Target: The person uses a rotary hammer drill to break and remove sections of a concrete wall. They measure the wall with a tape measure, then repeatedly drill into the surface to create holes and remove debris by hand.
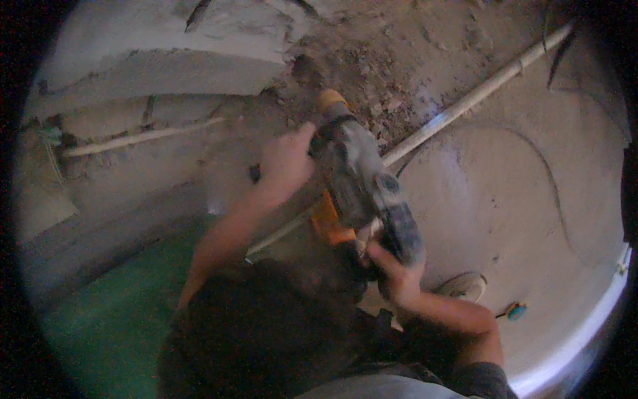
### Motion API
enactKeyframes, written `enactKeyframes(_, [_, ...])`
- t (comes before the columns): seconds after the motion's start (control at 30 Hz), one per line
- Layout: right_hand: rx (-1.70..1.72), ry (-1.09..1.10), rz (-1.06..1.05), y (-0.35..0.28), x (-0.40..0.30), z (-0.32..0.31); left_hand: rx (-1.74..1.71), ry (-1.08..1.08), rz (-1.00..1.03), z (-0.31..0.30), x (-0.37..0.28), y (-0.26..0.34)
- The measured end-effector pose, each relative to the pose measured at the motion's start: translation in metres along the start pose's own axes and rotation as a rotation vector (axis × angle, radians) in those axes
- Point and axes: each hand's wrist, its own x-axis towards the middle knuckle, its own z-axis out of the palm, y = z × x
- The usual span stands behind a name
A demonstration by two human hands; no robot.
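Note:
A dusty rotary hammer with a black and orange body slants across the middle of the view, its nose pointing up and left. My left hand is closed at the left side of its front end; the part it grips is mostly hidden. Around the rear handle, my right hand is wrapped. The hammer's front collar is yellow-orange. Beyond it, the tip is blurred and dark against broken rubble.
A long pale pipe runs diagonally beneath the hammer. A thin cable curves over the dusty floor at right. My shoe stands near a small teal round object. A green surface lies at lower left.

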Motion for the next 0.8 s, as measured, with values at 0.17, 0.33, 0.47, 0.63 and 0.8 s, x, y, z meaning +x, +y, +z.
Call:
enactKeyframes(0.17, [-0.091, 0.02, 0.061, -0.019, -0.006, -0.007, -0.211, 0.054, -0.005, 0.009, 0.0, 0.016])
enactKeyframes(0.33, [-0.102, -0.042, 0.002, -0.027, 0.028, 0.006, -0.22, 0.053, -0.114, 0.024, 0.017, -0.008])
enactKeyframes(0.47, [0.154, -0.023, 0.063, -0.05, 0.093, 0.042, -0.148, 0.116, -0.125, 0.004, 0.067, -0.034])
enactKeyframes(0.63, [0.057, 0.006, -0.064, -0.036, 0.052, 0.068, -0.064, -0.038, -0.086, -0.024, 0.035, -0.039])
enactKeyframes(0.8, [-0.188, -0.05, 0.019, -0.035, 0.005, 0.076, -0.093, 0.024, -0.057, 0.001, 0.013, -0.049])
